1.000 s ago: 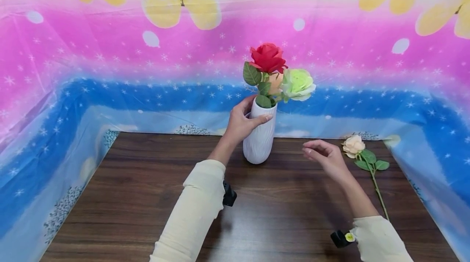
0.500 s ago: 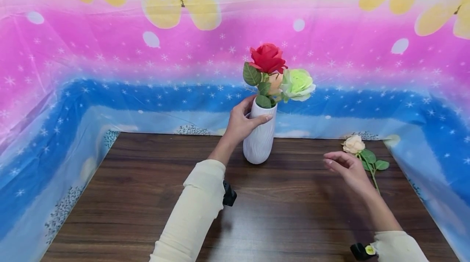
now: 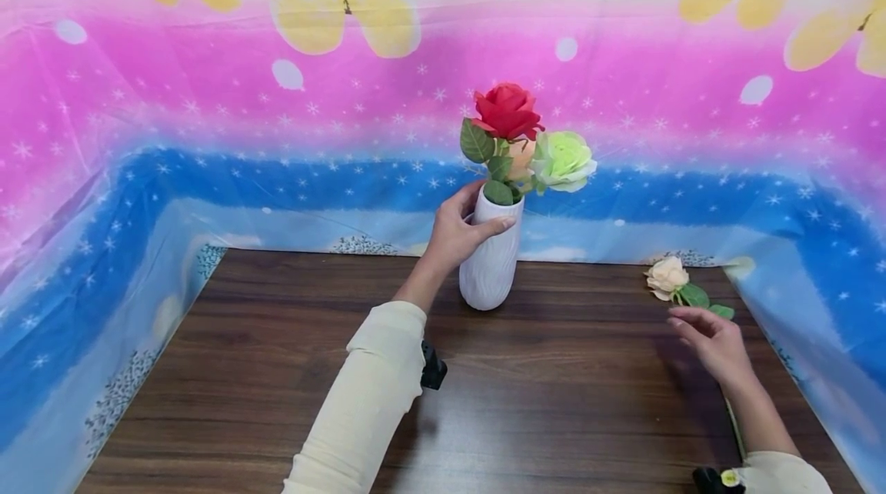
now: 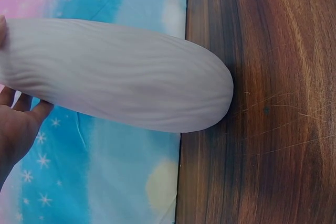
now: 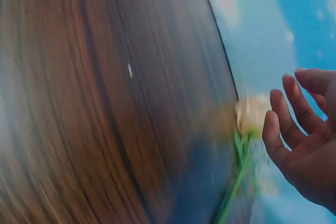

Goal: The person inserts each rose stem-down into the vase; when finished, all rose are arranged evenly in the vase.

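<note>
Head view shows the right hand [image 3: 716, 340] hovering over the stem of the cream rose [image 3: 667, 276], which lies flat on the worktop [image 3: 554, 402] well to the right of the white vase [image 3: 490, 259]. Its bloom points away from the person and slightly toward the vase, and its long axis runs back along the right forearm. The fingers are spread and relaxed, holding nothing; whether they touch the leaves cannot be told. In the right wrist view the bloom [image 5: 251, 114] sits just beside the fingertips [image 5: 270, 124]. By my reading, this hand is far nearer the rose. The left hand [image 3: 453, 232] is wrapped round the vase's neck, below the red rose [image 3: 507, 111] and green rose [image 3: 562, 160].
</note>
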`<state>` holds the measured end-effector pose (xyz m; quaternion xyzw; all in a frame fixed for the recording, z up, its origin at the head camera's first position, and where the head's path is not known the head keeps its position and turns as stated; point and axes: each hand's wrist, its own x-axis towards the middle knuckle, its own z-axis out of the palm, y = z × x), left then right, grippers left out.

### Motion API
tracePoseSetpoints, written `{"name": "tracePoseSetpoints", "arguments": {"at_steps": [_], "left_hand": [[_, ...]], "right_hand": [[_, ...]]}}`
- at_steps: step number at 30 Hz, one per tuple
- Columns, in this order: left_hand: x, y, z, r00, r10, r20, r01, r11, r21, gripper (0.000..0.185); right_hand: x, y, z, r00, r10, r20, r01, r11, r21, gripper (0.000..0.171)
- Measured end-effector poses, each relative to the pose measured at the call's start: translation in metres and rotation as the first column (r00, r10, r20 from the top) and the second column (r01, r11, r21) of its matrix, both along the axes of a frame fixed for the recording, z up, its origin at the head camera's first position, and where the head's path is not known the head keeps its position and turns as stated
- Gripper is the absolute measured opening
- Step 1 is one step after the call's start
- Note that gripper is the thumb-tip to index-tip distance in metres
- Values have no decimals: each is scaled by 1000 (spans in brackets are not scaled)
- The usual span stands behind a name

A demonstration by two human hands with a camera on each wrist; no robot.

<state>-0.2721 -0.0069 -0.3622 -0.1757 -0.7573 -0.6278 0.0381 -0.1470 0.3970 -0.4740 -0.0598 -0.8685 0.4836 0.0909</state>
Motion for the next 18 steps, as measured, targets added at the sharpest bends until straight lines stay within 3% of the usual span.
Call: {"name": "tracePoseSetpoints", "arguments": {"at_steps": [7, 13, 18], "left_hand": [[0, 0, -1, 1000, 1, 3, -1, 1000, 1, 73], [0, -1, -1, 1000, -1, 9, 1, 1000, 2, 72], [0, -1, 0, 1000, -3, 12, 3, 1000, -6, 73]], "right_hand": [[4, 39, -12, 984, -147, 98, 151, 988, -27, 25], [3, 63, -21, 979, -155, 135, 172, 977, -126, 15], [-2, 71, -31, 965, -168, 203, 179, 983, -37, 20]]}}
